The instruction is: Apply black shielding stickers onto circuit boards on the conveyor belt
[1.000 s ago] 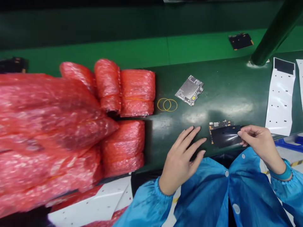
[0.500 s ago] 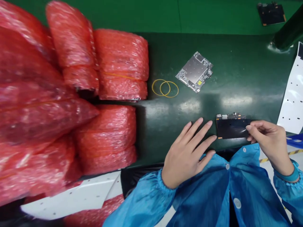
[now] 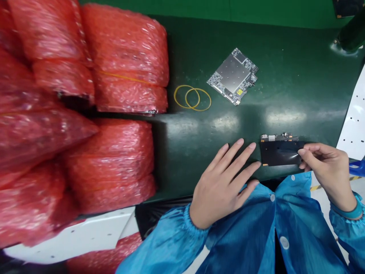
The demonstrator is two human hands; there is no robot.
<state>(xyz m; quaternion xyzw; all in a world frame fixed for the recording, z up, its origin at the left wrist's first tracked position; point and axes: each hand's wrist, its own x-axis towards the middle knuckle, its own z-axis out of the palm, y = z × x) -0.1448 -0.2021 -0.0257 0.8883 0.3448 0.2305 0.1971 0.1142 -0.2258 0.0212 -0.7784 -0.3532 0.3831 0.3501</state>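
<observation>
My right hand [image 3: 327, 163] pinches the right end of a circuit board covered by a black sheet [image 3: 281, 153], near the front edge of the green table. Small connectors show along that board's far edge. Flat on the table with fingers spread, my left hand [image 3: 225, 179] lies just left of the board and holds nothing. Farther back is a second circuit board [image 3: 232, 76], turned at an angle, with a silver metal shield and a yellow label. Two overlapping yellow rubber bands [image 3: 192, 97] lie to its left.
Several red bubble-wrap bundles [image 3: 128, 61] are piled on the left. A dark green post [image 3: 349, 36] stands at the back right, with part of a black panel [image 3: 348, 8] behind it. A white dotted sheet [image 3: 353, 121] is at the right edge.
The camera view has shifted and come slightly closer, so the bundles appear farther left. Both hands and the black-covered board keep nearly the same place on the table.
</observation>
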